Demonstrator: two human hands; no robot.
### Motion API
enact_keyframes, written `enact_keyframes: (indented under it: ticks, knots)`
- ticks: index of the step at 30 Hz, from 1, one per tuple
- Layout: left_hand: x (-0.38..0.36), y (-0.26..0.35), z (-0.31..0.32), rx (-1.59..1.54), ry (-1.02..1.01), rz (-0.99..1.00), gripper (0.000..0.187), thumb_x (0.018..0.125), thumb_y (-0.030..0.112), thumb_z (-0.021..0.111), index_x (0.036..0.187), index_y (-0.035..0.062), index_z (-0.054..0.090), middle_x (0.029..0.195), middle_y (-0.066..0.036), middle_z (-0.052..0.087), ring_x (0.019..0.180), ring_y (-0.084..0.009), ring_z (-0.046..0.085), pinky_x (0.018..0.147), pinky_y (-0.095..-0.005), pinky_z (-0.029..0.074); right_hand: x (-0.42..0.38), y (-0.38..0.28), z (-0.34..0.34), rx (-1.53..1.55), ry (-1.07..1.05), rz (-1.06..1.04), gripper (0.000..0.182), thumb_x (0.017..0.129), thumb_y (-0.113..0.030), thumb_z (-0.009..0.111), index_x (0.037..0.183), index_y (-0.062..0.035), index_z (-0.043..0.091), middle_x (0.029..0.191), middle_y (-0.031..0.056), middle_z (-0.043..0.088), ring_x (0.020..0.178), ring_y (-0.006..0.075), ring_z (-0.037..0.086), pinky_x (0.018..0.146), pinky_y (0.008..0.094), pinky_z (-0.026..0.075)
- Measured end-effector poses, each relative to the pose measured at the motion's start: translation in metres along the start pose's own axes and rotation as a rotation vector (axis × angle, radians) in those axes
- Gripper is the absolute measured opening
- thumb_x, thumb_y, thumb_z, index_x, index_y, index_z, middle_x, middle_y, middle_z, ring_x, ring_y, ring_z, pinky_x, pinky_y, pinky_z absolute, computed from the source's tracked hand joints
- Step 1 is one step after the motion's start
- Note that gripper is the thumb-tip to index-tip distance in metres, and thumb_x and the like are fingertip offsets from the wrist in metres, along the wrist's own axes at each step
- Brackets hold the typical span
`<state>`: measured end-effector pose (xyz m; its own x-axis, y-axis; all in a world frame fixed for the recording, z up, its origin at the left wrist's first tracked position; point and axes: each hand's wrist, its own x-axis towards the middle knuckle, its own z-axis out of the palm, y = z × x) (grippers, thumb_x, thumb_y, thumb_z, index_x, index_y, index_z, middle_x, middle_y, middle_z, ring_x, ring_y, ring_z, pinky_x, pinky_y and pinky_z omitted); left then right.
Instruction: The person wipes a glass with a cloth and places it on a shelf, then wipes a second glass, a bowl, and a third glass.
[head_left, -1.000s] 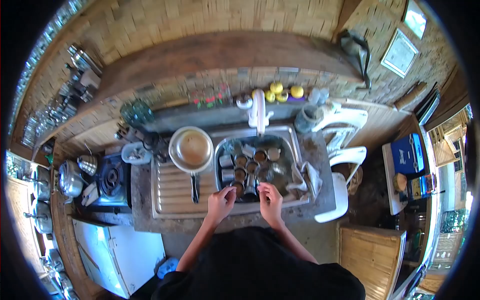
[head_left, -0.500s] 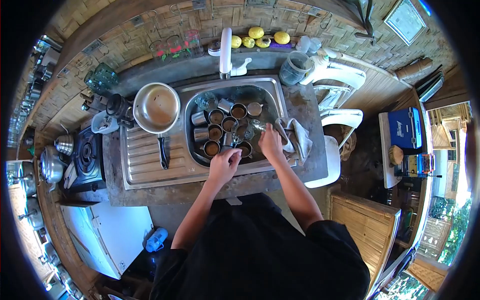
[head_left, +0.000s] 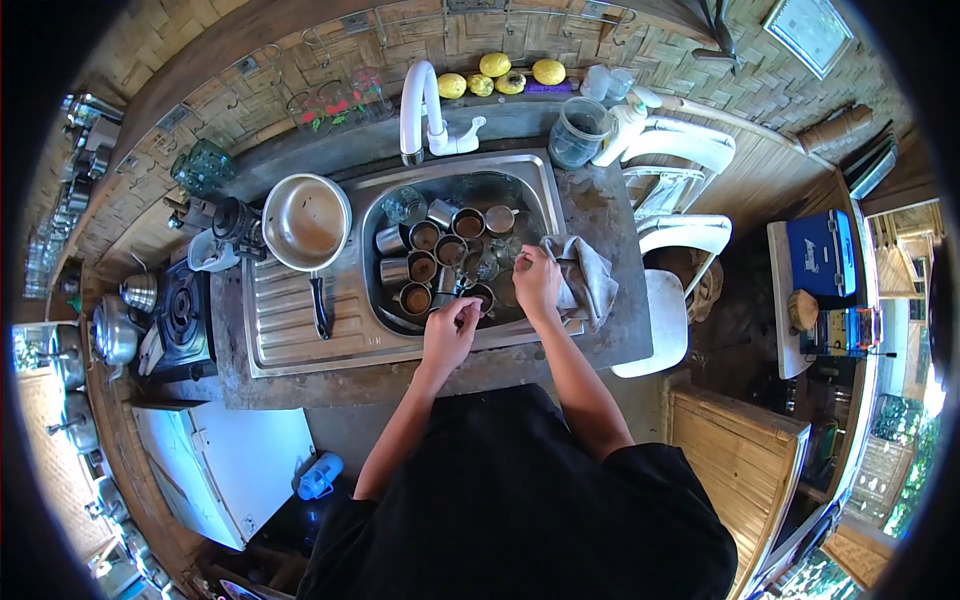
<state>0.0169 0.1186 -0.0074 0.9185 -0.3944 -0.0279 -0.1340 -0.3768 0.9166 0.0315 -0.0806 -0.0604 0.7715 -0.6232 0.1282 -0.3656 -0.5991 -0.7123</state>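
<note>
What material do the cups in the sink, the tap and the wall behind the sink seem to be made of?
The cups look like stainless steel: grey, shiny walls with bright glints, like the sink rim. The tap is plain white and matte, probably plastic, though painted metal is possible. The wall looks like woven bamboo or split cane: tan strips crossing in a basket pattern.

No lettering anywhere is clear enough to read.
</note>
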Motion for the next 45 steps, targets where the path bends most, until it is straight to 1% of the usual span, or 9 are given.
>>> enact_keyframes:
  ticks: [6, 10, 17, 25, 30, 33, 37, 42, 45]
  knots:
    - [0.004, -0.002, -0.007, -0.053, -0.007, -0.023, 0.019, 0.097, 0.013, 0.064, 0.106, -0.0015, 0.072, 0.086, -0.013, 0.076, 0.073, -0.0197, 0.074, 0.069, -0.0305, 0.055, -0.023, -0.033, -0.033, 0.167, 0.067, 0.076, 0.024, 0.085, -0.008, 0.069, 0.108, -0.0005, 0.072, 0.088, 0.016, 0.076, 0.082, 0.0296, 0.075, 0.074, 0.0382, 0.056]
    - [0.005, -0.006, -0.007, -0.203, -0.046, -0.089, 0.028, 0.098, 0.018, 0.067, 0.117, -0.002, 0.069, 0.098, -0.014, 0.076, 0.087, -0.02, 0.074, 0.077, -0.0312, 0.056, -0.048, -0.055, -0.054, 0.754, -0.043, 0.363, 0.026, 0.094, -0.003, 0.064, 0.12, 0.0, 0.065, 0.1, 0.0134, 0.074, 0.069, 0.0107, 0.065, 0.058, 0.0249, 0.05]
    - [0.019, 0.029, -0.017, -0.308, -0.04, 0.058, 0.048, 0.094, 0.023, 0.074, 0.132, -0.0017, 0.06, 0.127, -0.018, 0.068, 0.114, -0.0213, 0.065, 0.098, -0.0353, 0.05, -0.092, -0.055, -0.054, 1.618, -0.287, 0.845, 0.033, 0.092, 0.002, 0.065, 0.125, 0.0007, 0.059, 0.101, 0.0103, 0.073, 0.06, 0.0079, 0.055, 0.054, 0.021, 0.043]
    - [0.012, 0.024, -0.023, 0.206, 0.006, 0.568, 0.057, 0.076, 0.009, 0.081, 0.128, 0.0065, 0.058, 0.134, -0.008, 0.064, 0.127, -0.0288, 0.058, 0.103, -0.0427, 0.04, -0.096, -0.058, -0.05, 1.24, -0.372, 0.643, 0.041, 0.094, 0.006, 0.059, 0.134, -0.0044, 0.054, 0.107, 0.0076, 0.073, 0.085, 0.014, 0.071, 0.068, 0.0261, 0.058]
    - [0.011, 0.025, 0.004, -0.032, 0.166, 0.319, 0.063, 0.08, 0.015, 0.084, 0.133, 0.0024, 0.052, 0.124, -0.012, 0.065, 0.11, -0.0271, 0.064, 0.099, -0.0393, 0.046, -0.074, -0.039, -0.067, 0.78, -0.443, 0.282, 0.035, 0.09, 0.002, 0.062, 0.125, -0.0027, 0.063, 0.104, 0.0082, 0.073, 0.092, 0.0222, 0.072, 0.069, 0.0339, 0.057]
    - [0.013, 0.008, 0.029, -0.296, 0.294, 0.026, 0.065, 0.083, 0.02, 0.085, 0.134, -0.0003, 0.05, 0.123, -0.013, 0.065, 0.107, -0.0222, 0.065, 0.096, -0.0363, 0.048, -0.049, -0.028, -0.08, -0.036, -0.019, -0.293, 0.033, 0.09, -0.008, 0.069, 0.121, -0.0024, 0.064, 0.105, 0.0126, 0.071, 0.103, 0.028, 0.069, 0.081, 0.0401, 0.054]
    - [0.008, 0.013, 0.044, -0.332, 0.34, -0.044, 0.064, 0.088, 0.015, 0.081, 0.137, -0.0009, 0.043, 0.127, -0.013, 0.062, 0.111, -0.0184, 0.063, 0.096, -0.0332, 0.048, -0.03, -0.004, -0.085, -0.475, 0.105, -0.323, 0.045, 0.082, -0.022, 0.077, 0.121, -0.0051, 0.061, 0.128, 0.0123, 0.058, 0.128, 0.0357, 0.048, 0.105, 0.0517, 0.036]
    - [0.008, 0.013, 0.057, -0.698, 0.413, -0.117, 0.061, 0.088, 0.016, 0.082, 0.136, -0.0002, 0.047, 0.123, -0.015, 0.064, 0.109, -0.0205, 0.065, 0.096, -0.0351, 0.049, 0.0, 0.066, -0.072, -0.061, 0.065, -0.205, 0.033, 0.087, -0.023, 0.073, 0.108, -0.0047, 0.055, 0.119, 0.0134, 0.059, 0.114, 0.0327, 0.056, 0.099, 0.0511, 0.041]
    - [0.01, 0.006, 0.047, -0.849, 0.392, -0.255, 0.053, 0.091, 0.021, 0.078, 0.133, 0.0017, 0.051, 0.122, -0.012, 0.065, 0.11, -0.0217, 0.066, 0.094, -0.0345, 0.049, 0.013, 0.079, -0.097, 0.752, -0.021, 0.331, 0.029, 0.093, -0.018, 0.066, 0.115, -0.0021, 0.056, 0.118, 0.0119, 0.062, 0.109, 0.0318, 0.061, 0.094, 0.0469, 0.048]
